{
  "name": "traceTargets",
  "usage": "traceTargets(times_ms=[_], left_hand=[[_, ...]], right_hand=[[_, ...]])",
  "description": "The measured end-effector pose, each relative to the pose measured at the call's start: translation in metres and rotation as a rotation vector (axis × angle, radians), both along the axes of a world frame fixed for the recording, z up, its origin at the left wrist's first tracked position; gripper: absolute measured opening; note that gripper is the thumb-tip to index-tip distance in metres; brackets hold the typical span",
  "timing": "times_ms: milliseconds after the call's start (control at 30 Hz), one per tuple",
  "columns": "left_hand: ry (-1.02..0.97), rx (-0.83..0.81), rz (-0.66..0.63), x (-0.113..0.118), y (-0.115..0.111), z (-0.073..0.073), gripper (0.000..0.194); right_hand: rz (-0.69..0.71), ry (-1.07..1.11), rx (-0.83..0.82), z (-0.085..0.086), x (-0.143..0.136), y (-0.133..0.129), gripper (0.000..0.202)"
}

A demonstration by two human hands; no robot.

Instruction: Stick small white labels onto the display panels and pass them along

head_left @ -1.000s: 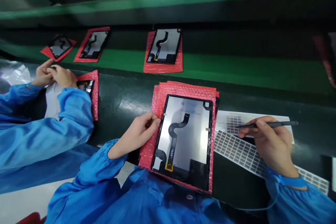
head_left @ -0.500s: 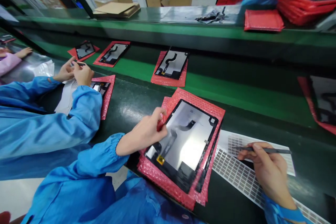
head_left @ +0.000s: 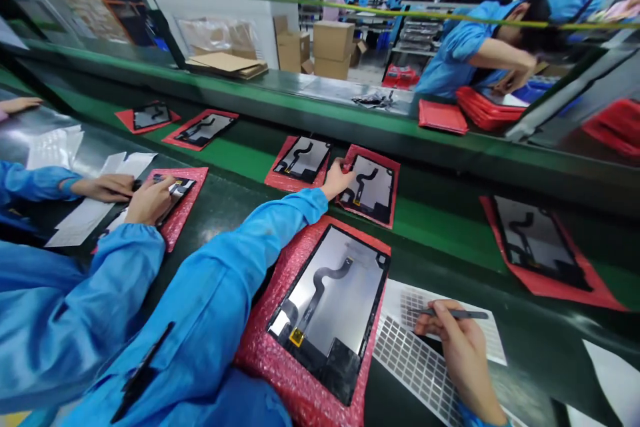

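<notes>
My left hand (head_left: 337, 180) reaches forward over the green belt, its fingers closed on the left edge of a red bubble-wrap sleeve (head_left: 385, 219) with a display panel (head_left: 376, 188) lying on it. In front of me, another display panel (head_left: 345, 293), silver-backed with a dark curved flex cable, rests on red bubble wrap (head_left: 260, 353). To the right, my right hand (head_left: 457, 343) grips dark tweezers (head_left: 463, 313) above white sheets of small grey stickers (head_left: 415, 353). Whether the tweezer tips hold anything is too small to tell.
More panels on red wrap lie along the belt, one (head_left: 303, 159) left of my left hand and one (head_left: 537, 240) to the right. At left, a co-worker's hands (head_left: 150, 200) work over a panel. A raised ledge (head_left: 320, 90) runs behind the belt.
My left hand has moved forward from the stack before me to the belt, with a wrapped panel now there. The panel beneath is uncovered. My right hand still holds the tweezers. The view has tilted up.
</notes>
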State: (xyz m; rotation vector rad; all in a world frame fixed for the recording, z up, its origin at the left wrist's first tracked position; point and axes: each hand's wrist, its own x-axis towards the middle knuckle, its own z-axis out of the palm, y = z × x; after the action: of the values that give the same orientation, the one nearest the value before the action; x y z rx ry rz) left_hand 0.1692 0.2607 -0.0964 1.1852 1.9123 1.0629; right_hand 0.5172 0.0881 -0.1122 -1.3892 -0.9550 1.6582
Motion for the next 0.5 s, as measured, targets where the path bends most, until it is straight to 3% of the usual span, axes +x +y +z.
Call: traceTargets(times_ms=[100,200,367,500], left_hand=[[0.109,-0.066,0.014,-0.003,0.017,-0.010,0.037],[0.220,-0.116,0.029,-0.030,0.018,-0.007,0.038],[0.350,-0.265,0.227,-0.124,-0.008,0.027,0.043],[0.293,-0.430,0.357,-0.191,-0.036,0.049,0.042]], right_hand=[[-0.003,-0.010,0.003,-0.002,0.002,0.002,0.040],[0.003,-0.020,-0.007,-0.007,0.005,0.003,0.040],[0.002,-0.037,-0.031,-0.015,0.007,0.005,0.040],[-0.006,-0.044,-0.036,-0.014,0.005,0.006,0.042]])
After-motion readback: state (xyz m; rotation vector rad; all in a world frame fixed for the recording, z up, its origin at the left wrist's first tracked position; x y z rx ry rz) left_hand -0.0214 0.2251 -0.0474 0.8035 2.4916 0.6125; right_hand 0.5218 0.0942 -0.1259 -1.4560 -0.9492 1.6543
